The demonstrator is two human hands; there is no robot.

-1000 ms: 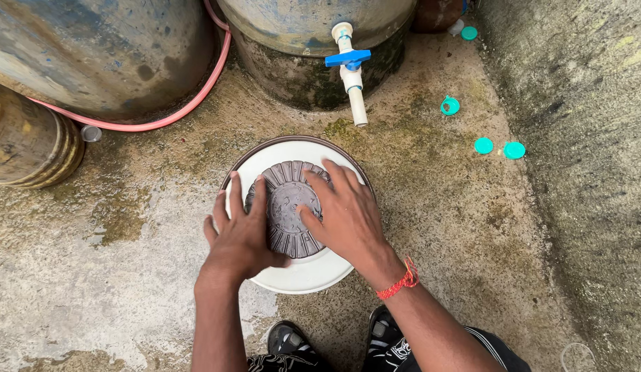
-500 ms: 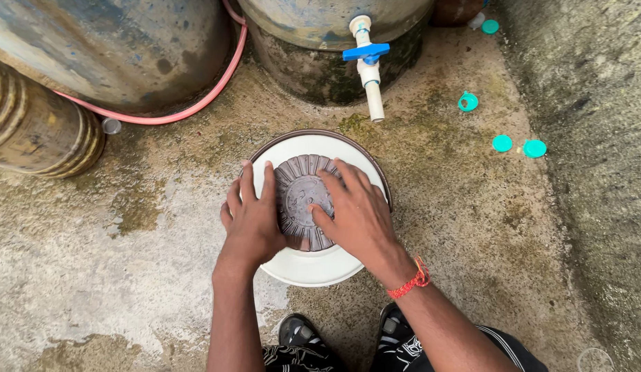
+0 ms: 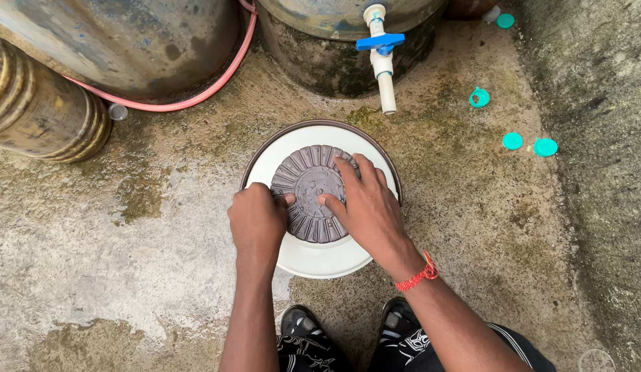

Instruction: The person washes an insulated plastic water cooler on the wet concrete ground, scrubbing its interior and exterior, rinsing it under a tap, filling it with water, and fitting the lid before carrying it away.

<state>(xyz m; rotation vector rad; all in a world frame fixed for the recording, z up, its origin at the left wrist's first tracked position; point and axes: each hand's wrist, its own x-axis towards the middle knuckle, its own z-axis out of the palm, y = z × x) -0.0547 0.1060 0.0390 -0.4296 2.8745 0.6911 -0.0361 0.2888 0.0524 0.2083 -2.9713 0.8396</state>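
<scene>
Ribbed grey disc [image 3: 310, 193] at frame centre, inside white basin [image 3: 313, 258] on concrete floor [image 3: 127, 262]. Left hand [image 3: 257, 220] curled, gripping disc's left edge. Right hand [image 3: 365, 207] spread flat, pressing disc top. Tap [image 3: 381, 62] above basin.

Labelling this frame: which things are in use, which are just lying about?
In use:
left hand
right hand
ribbed round disc
white basin

Lying about:
white tap with blue handle
pink hose
teal caps
barrels
</scene>
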